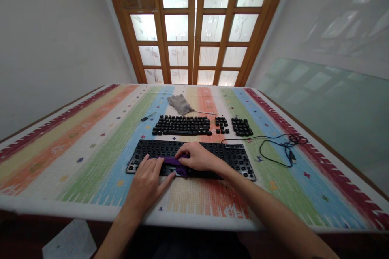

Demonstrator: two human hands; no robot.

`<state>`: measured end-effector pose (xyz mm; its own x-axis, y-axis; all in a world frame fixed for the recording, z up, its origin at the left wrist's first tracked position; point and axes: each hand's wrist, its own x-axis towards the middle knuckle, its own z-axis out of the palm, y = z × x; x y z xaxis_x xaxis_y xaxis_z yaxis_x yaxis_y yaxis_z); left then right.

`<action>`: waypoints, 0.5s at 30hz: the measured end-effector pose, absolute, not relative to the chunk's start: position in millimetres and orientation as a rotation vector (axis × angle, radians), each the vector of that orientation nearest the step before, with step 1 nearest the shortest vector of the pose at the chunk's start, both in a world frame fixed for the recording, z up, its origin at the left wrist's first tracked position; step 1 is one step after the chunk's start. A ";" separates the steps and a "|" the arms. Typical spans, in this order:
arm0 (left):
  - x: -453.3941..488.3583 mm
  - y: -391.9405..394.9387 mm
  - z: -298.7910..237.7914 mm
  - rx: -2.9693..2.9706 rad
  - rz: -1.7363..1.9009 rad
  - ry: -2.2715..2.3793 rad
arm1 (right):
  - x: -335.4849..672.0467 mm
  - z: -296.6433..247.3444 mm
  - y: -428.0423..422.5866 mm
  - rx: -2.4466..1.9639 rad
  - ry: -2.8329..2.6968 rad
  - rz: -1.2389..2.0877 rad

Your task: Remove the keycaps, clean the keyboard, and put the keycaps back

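Observation:
A black keyboard (pixel 209 147) with its keycaps off lies flat in front of me, bare switch stems showing. My right hand (pixel 196 157) pinches a purple cloth (pixel 172 162) against the keyboard's front middle part. Fingers stretched out, my left hand (pixel 148 176) rests on the keyboard's left front, its fingertips at the cloth's left end. Part of the cloth and the keys below it are hidden by my hands. Just beyond the keyboard, the removed black keycaps (pixel 184 124) are laid out in their layout, with a number pad group (pixel 241 126) at the right.
A grey glove or cloth (pixel 180 104) lies behind the keycaps, a thin rod (pixel 205 112) beside it. To the left is a small tool with a black handle (pixel 144 119). The keyboard's cable (pixel 275 139) curls off right. A striped tablecloth (pixel 100 153) covers the table.

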<state>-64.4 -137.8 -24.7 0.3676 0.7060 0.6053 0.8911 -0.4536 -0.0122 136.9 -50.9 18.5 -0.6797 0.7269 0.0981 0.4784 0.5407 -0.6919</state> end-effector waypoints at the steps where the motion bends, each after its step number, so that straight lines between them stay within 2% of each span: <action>1: -61.8 -139.0 -26.3 -2.295 -0.767 -1.390 | 139.9 18.2 -50.6 -0.994 -2.407 0.916; 15: -25.7 -140.7 -32.8 -2.433 -0.765 -1.238 | 188.2 27.3 -60.1 -1.126 -2.373 0.903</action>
<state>-25.7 -140.7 -32.8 0.4855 0.6506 0.5840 0.8134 -0.5810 -0.0289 188.2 -60.1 27.3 -0.6162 0.7860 0.0494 0.5543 0.4774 -0.6817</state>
